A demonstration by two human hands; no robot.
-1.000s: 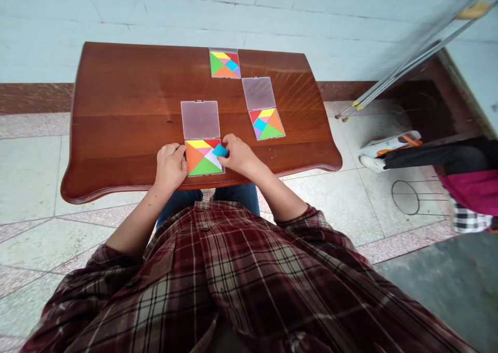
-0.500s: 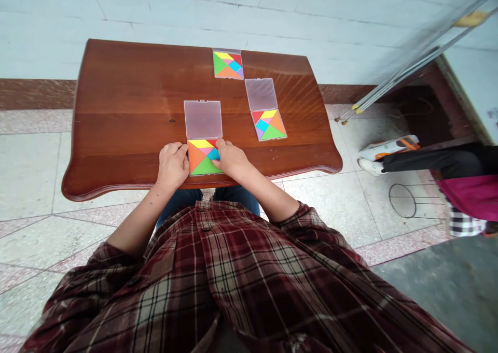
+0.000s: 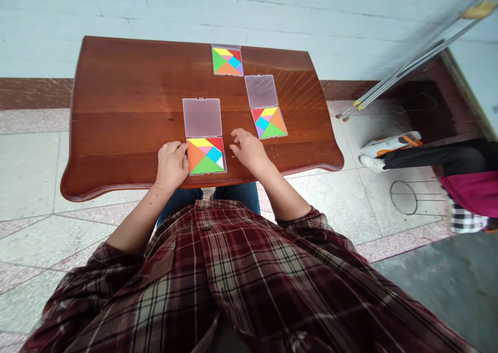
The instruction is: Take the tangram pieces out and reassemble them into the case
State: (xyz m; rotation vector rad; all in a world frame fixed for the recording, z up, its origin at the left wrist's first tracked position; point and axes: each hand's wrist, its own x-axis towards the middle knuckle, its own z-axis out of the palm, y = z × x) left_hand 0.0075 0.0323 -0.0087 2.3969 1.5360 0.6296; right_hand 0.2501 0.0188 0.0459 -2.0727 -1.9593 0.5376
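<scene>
Lightly, left hand [image 3: 171, 165] curls against the tangram tray [image 3: 206, 157], grip unclear.
Just beside it, right hand [image 3: 249, 151] hovers, fingers loosely curled, empty.

Your shirt [image 3: 249, 285]: maroon flannel plaid, cream and black lines crossing, dark round button [image 3: 206, 227] up top, loose sleeves [image 3: 299, 222] ending past elbows, so forearms bare. Left hand [image 3: 171, 165], right hand [image 3: 249, 151] bare too. Blue jeans [image 3: 237, 195] below, nice casual combo.

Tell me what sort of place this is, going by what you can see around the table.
Probably a plain indoor room, perhaps in a home or a modest hall: a polished wooden table with a shaped edge, a speckled tiled floor, and a pale tiled wall.
</scene>
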